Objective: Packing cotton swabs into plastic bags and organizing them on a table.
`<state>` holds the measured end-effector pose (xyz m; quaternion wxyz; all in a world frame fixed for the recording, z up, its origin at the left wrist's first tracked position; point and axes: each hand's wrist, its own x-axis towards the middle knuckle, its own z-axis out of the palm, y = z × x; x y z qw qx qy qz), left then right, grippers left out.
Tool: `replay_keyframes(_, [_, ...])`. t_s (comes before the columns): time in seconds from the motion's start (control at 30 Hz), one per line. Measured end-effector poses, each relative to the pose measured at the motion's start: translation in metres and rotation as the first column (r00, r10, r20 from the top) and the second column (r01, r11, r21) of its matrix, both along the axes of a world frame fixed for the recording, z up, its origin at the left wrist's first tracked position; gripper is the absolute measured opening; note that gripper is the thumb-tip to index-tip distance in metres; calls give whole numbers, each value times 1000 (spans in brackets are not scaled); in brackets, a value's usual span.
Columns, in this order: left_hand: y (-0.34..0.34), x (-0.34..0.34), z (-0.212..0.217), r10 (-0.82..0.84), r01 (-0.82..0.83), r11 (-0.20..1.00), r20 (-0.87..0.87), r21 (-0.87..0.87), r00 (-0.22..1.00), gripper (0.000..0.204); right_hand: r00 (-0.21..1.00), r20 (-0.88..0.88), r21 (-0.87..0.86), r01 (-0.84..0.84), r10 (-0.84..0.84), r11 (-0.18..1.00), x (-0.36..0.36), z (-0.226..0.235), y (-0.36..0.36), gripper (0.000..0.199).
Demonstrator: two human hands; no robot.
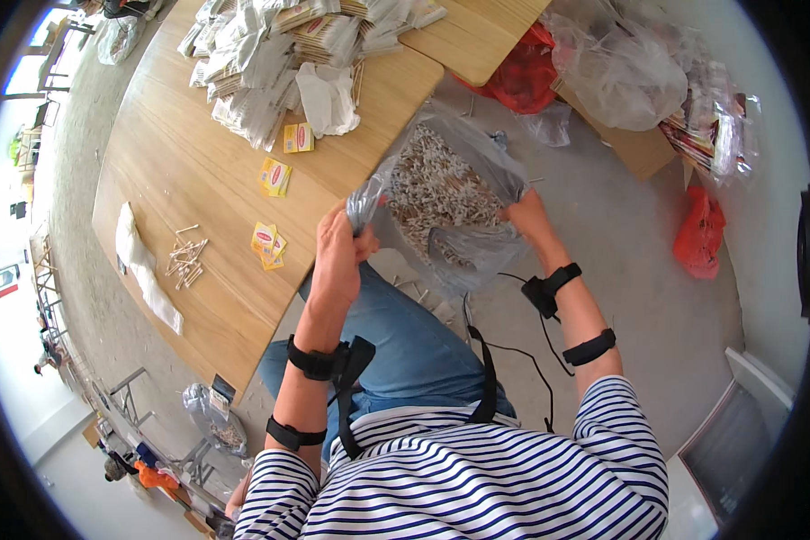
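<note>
Between my two hands hangs a large translucent plastic bag (pixel 490 155), its mouth spread wide. Inside it lies a heap of many loose cotton swabs (pixel 436 184). My left hand (pixel 337 247) grips the gathered left rim, close to the table edge. On the right side, my right hand (pixel 531 219) holds the opposite rim with bent fingers. Some cotton swabs (pixel 186 263) are scattered on the wooden table (pixel 153 144), beside a long white plastic strip (pixel 141 261). Small yellow and red cards (pixel 267 243) lie on the tabletop nearer my left hand.
Many white-wrapped packets (pixel 261 67) are piled at the table's far end. Red bags (pixel 700 234), clear plastic (pixel 634 76) and a cardboard box (pixel 634 148) stand by the right wall. A black cable (pixel 544 382) hangs near my right forearm. Another filled bag (pixel 216 418) stands lower left.
</note>
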<state>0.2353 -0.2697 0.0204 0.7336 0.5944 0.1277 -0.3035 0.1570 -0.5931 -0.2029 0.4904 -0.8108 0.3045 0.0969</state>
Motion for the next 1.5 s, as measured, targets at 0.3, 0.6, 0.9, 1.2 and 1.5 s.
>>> replay_keyframes(0.3, [11,3,-16,2,-19,972,73,234,997,29,984,-178,-80,-15,0,997,-15,-14,54,43])
replay_keyframes(0.6, [4,-6,-16,-183,92,913,197,398,963,37,893,166,-786,-136,419,602,-3,74,73,33])
replay_keyframes(0.9, [6,1,-20,-196,100,919,220,381,956,30,544,-503,-362,-838,672,407,-21,-13,95,27])
replay_keyframes(1.2, [-16,3,-18,-429,163,734,264,660,864,37,531,-688,-166,-779,495,605,-162,-57,26,33])
replay_keyframes(1.5, [-57,-11,20,-748,171,571,424,803,510,42,784,-519,72,-356,340,932,-82,-107,72,81])
